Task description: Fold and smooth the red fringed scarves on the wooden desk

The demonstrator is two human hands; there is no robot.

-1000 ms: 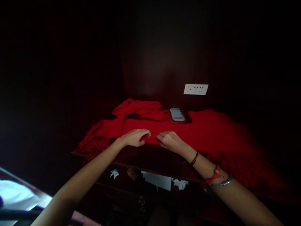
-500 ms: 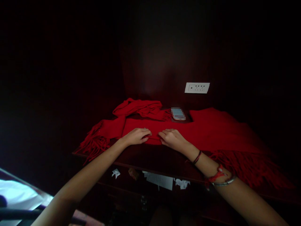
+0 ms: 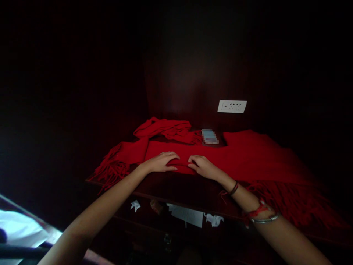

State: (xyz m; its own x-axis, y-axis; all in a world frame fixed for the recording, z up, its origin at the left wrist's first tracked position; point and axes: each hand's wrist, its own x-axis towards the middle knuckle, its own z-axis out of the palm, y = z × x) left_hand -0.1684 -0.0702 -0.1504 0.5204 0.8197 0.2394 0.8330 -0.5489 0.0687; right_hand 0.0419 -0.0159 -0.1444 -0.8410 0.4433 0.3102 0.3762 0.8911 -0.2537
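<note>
just one head cam here, worn on the 6 o'clock side of the tabletop, pretty close in, facing 12 o'clock and tilted down, wall socket around 2 o'clock

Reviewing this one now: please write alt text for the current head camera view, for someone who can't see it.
Two bare hands, left and right, touch the near edge of a red fringed scarf spread on a dark wooden surface. Behind it lies a phone, below a white wall socket.
</note>
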